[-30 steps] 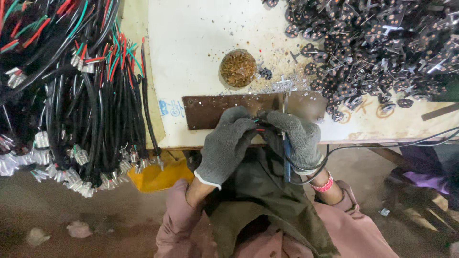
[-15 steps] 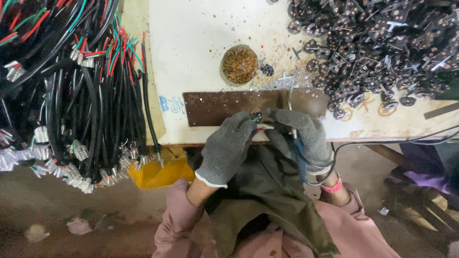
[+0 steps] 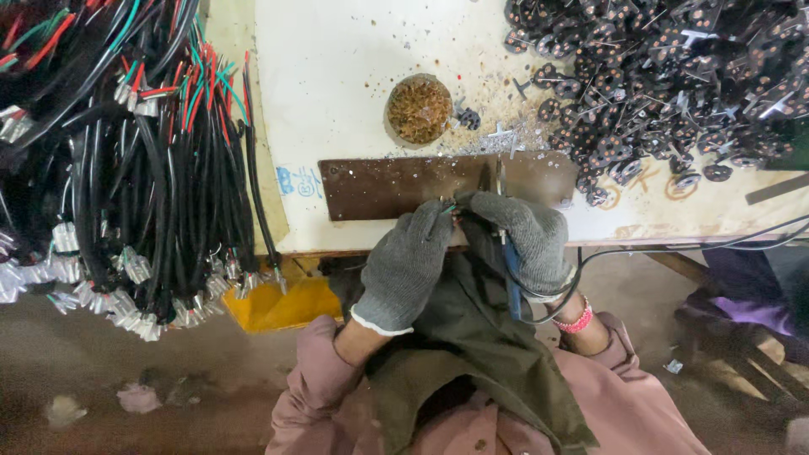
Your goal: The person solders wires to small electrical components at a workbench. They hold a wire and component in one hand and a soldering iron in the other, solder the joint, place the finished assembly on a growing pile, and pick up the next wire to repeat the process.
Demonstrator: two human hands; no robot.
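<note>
I saw both gloved hands meet at the near edge of the counter (image 3: pixel 354 101), over a brown metal plate (image 3: pixel 379 185): the left hand (image 3: pixel 404 265) had its fingers pressed together, pinching a small wired part (image 3: pixel 449 208) (too small to identify). The right hand (image 3: pixel 527 240) was wrapped around a blue-handled soldering iron (image 3: pixel 511 274), its tip at that part. A tin of brownish material (image 3: pixel 419 109) sat beyond the plate.

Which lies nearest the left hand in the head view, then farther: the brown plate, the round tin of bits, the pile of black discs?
From the left hand:
1. Brown plate, just ahead of it.
2. Round tin, farther up the table.
3. Pile of black discs, far right.
</note>
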